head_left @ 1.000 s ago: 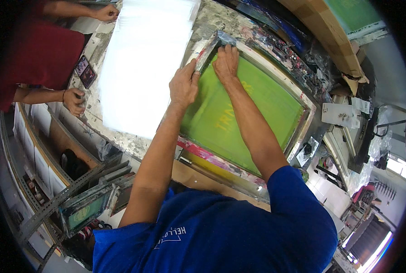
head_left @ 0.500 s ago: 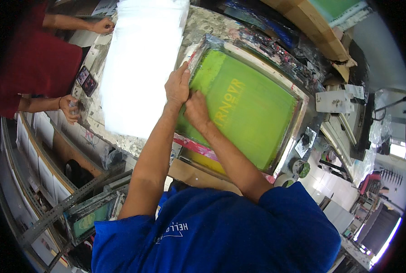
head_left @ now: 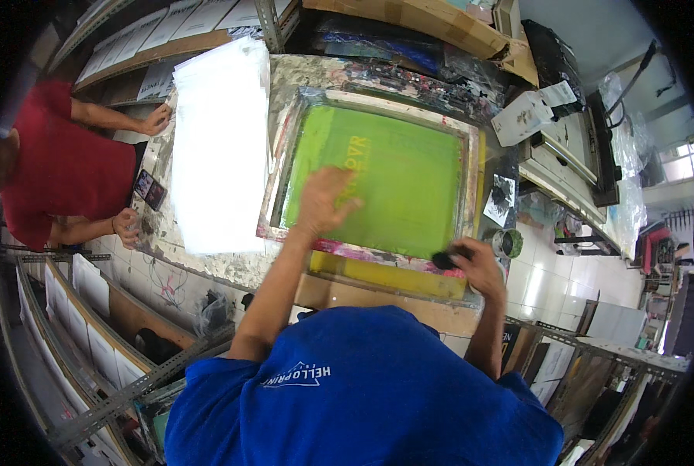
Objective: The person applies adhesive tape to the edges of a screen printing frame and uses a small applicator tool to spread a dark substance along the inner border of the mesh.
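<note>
A screen-printing frame (head_left: 474,163) with green mesh (head_left: 409,186) and yellow lettering lies flat on the worktable in front of me. Over the lettering, my left hand (head_left: 325,203) is slightly blurred, thumb apart from the fingers, with nothing seen in it. Whether it touches the mesh I cannot tell. At the frame's near right corner, my right hand (head_left: 477,266) grips a small dark wad (head_left: 444,260), which could be cloth or sponge. A tall stack of white sheets (head_left: 219,155) lies left of the frame.
A person in a dark red shirt (head_left: 79,163) stands at the left, both hands by the table edge near a phone (head_left: 149,189). An open tin (head_left: 507,243) stands right of the frame. Shelving (head_left: 98,311) fills the lower left, cardboard (head_left: 425,19) the far side.
My left hand has left the frame's left edge and moved over the lettering. My right hand has gone from the mesh's left side to the near right corner, the dark wad now showing. The view has turned.
</note>
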